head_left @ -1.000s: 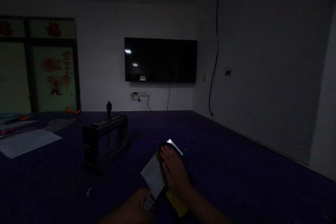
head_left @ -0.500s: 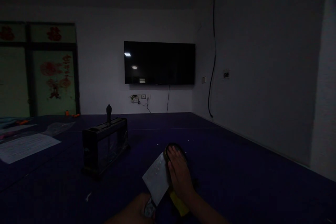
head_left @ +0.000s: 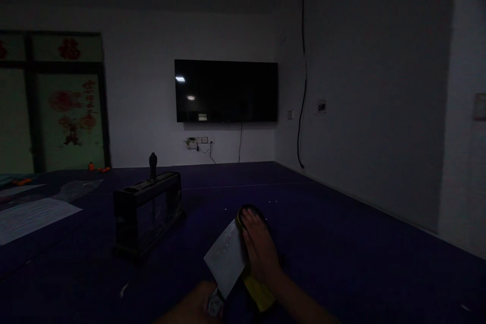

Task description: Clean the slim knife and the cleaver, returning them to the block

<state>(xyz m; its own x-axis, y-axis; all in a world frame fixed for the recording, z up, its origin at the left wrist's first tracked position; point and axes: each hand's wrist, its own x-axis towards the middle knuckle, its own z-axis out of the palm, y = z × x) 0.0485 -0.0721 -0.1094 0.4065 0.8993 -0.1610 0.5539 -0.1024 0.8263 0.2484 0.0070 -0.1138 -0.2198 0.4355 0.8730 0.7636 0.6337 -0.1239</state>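
Observation:
My left hand [head_left: 195, 302], at the bottom of the view, is closed around the handle of a cleaver [head_left: 227, 257]. The broad grey blade tilts up and to the right. Against the blade's right side stands a black-and-yellow object [head_left: 258, 294], its rounded dark top showing beyond my fingertips. My right hand [head_left: 262, 250] is closed over it, fingers together and nearly straight. Its exact kind is unclear in the dim light, and my hand hides much of it. Where the blade's right edge meets it is also hidden.
A black knife stand [head_left: 148, 212] with clear sides and one upright handle [head_left: 153, 166] stands to the left on the dark blue surface [head_left: 360, 268]. Printed paper [head_left: 41, 217] and clear plastic [head_left: 78, 190] lie farther left. White scraps [head_left: 123, 290] are scattered about.
The view has turned slightly right, so the room and stand sit farther left. Both hands keep the same hold, and the cleaver and black-and-yellow object stay nearly in place.

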